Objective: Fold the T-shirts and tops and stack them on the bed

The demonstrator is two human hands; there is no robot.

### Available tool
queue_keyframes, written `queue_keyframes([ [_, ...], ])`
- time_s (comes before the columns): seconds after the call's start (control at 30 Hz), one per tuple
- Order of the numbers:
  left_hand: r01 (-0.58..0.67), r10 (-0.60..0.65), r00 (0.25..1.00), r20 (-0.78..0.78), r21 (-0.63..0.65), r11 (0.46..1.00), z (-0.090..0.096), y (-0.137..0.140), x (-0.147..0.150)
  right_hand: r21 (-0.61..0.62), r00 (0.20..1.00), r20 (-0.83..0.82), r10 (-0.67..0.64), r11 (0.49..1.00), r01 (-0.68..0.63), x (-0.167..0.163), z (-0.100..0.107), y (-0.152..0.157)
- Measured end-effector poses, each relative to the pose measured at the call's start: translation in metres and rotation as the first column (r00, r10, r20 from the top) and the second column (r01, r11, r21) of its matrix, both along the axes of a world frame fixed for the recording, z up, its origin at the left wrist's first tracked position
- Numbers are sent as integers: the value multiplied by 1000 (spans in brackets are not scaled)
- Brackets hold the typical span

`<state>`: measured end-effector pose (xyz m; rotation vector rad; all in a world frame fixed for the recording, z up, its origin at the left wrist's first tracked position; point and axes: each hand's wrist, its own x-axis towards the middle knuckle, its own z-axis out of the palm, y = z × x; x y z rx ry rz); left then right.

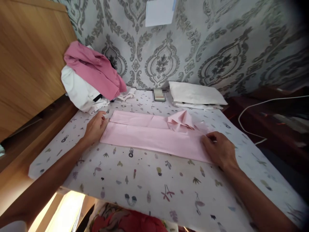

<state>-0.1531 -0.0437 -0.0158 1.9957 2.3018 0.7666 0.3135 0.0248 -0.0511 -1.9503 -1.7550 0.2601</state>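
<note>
Left hand [95,128]: arm stretched forward, palm down, fingers together and flat on the left end of the pink cloth [154,137]; pressing, gripping nothing.
Right hand [218,149]: palm down on the cloth's right end, fingers curled; whether they pinch the edge, I cannot tell.
Pink cloth: long folded strip across the middle of the table [149,183]; one corner peaks up near its far right.
Room: bare printed cover along the near edge.
Far edge: clothes heap [89,80] left, folded white stack [195,95] right.
</note>
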Motion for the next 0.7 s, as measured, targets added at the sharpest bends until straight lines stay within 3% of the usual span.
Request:
queue_keyframes([
  [0.13,156,-156,986,55,1,988,2,-6,10,42,999,-37,-15,999,17,11,-4,-10],
  [0.27,388,-398,917,-23,-182,904,-16,-17,17,104,999,-26,-25,994,27,23,-6,-35],
  [0.37,421,-456,883,-114,-241,874,-41,-18,7,75,995,-77,-61,995,67,35,-6,-51],
  [0.43,450,-483,860,-163,-203,870,-55,-12,-2,67,987,-133,-91,993,100,43,-7,-57],
  [0.5,519,-562,802,-202,-231,823,-62,-5,-9,79,983,-154,-98,991,111,50,-8,-60],
  [0.63,440,-490,832,-261,-228,868,-55,1,-4,117,994,-104,-23,993,35,53,-9,-66],
  [0.7,455,-512,822,-248,-253,854,-44,2,11,106,997,-83,-2,994,11,50,-9,-66],
])
